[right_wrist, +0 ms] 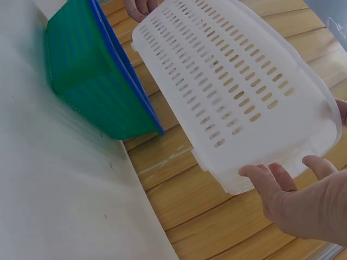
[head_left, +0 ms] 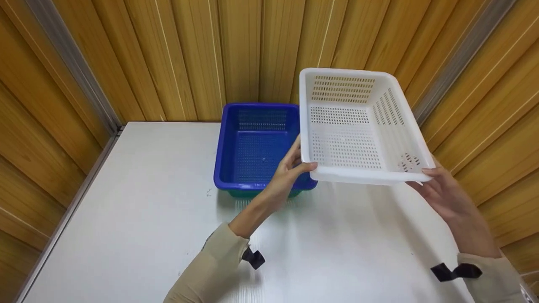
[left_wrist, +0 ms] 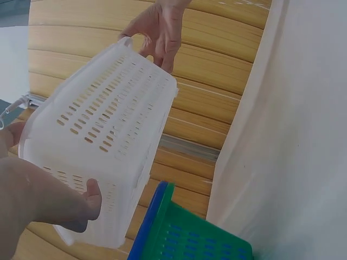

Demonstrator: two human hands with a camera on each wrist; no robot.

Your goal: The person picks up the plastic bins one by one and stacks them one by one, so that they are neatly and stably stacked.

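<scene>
A white plastic basket [head_left: 345,139] with slotted walls is held up over the right part of the table, its open top tilted toward the head camera. My left hand [head_left: 286,172] grips its near left corner, thumb over the rim and fingers beneath. At the near right corner, my right hand [head_left: 446,193] pinches the rim between thumb and fingers. Both wrist views show the white basket's slotted outside [left_wrist: 108,103] and the fingers against it. Just left of it stands a blue basket [head_left: 261,155], nested inside a green basket [right_wrist: 97,86]; my left forearm crosses in front of their near right corner.
The white table [head_left: 126,219] ends at wood-patterned panel walls [head_left: 240,54] behind and on both sides. Grey metal posts [head_left: 80,63] run up the corners. Black straps [head_left: 254,257] are tied around both sleeves.
</scene>
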